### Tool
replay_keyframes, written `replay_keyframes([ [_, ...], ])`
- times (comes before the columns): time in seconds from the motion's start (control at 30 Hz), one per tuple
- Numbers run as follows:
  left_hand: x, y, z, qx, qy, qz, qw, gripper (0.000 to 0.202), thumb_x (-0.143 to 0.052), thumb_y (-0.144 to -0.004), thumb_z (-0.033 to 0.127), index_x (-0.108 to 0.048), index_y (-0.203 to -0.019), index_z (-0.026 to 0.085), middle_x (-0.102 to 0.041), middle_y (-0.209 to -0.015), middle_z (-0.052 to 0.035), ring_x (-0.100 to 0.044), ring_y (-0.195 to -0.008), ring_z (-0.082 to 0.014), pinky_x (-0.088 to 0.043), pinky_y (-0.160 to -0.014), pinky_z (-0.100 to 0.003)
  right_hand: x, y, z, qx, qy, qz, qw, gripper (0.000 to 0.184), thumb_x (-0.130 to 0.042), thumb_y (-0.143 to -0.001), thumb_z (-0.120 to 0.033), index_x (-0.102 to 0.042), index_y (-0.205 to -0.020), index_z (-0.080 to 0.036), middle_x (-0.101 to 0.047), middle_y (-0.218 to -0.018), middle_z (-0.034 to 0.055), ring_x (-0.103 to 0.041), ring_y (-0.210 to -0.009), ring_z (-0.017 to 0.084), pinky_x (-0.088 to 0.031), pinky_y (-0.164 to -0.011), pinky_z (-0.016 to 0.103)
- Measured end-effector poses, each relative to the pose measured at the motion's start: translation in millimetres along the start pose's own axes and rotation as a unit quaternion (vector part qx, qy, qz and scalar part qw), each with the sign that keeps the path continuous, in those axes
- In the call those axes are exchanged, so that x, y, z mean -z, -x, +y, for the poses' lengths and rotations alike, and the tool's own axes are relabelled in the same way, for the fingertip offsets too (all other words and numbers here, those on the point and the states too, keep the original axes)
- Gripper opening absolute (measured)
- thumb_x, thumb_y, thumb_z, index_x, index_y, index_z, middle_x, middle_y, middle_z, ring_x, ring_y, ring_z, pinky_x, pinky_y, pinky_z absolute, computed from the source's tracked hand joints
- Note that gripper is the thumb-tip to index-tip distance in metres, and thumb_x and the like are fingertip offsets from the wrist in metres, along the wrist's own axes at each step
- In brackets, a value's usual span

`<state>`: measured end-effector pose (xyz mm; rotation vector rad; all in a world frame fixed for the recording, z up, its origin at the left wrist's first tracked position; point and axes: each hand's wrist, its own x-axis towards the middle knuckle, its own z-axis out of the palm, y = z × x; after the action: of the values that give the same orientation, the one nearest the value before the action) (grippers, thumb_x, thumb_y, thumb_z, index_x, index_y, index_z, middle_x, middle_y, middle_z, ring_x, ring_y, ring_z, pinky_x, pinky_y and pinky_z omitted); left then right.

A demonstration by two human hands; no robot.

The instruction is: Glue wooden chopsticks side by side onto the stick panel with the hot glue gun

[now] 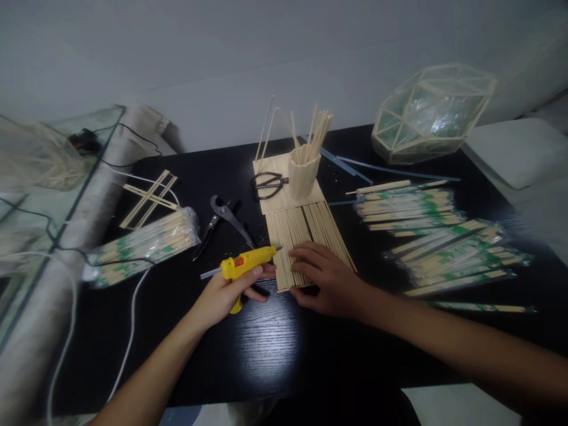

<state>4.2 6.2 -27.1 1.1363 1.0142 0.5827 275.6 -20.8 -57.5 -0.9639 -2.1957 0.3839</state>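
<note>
from the head camera, the left hand [220,297] has its grip closed around the handle of a yellow glue gun [247,262], with the nozzle pointing right and its tip at the left edge of a panel of bamboo sticks [296,232]. the panel lies flat near the middle of the black surface [266,361], its sticks side by side. the right hand [327,279] rests palm down on the near end of the panel, its grip open and holding nothing, the fingers spread across the sticks. just behind the panel, a stick-walled cup [303,173] holding loose sticks stands on a pale board, with black scissors [268,183] beside it. pliers [227,220] lie left of the panel, near the gun. further left lie a wrapped bundle of chopsticks [144,245] and a small crossed stick frame [149,199]. to the right, well apart from the hands, many wrapped chopstick pairs [444,239] are spread out. a faceted stick-and-film shape [432,112] sits at the far right corner.
</note>
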Motion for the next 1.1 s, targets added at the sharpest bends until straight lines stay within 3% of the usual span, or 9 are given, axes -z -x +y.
replay_keyframes([
  [1.1,-0.7,0.7,1.1,0.001,0.003,0.001,1.0,0.044,-0.078,-0.1,0.052,-0.084,-0.121,0.013,-0.083,-0.131,-0.0204,-0.083,-0.118,-0.0369,-0.075,-0.069,-0.031,-0.4,-0.1,0.3,0.002,0.006,0.001,1.0,0.018,-0.075,-0.095,-0.025,-0.068,-0.111,-0.02,-0.074,-0.129,0.0168,-0.07,-0.129,0.035,-0.062,-0.108,0.056],
])
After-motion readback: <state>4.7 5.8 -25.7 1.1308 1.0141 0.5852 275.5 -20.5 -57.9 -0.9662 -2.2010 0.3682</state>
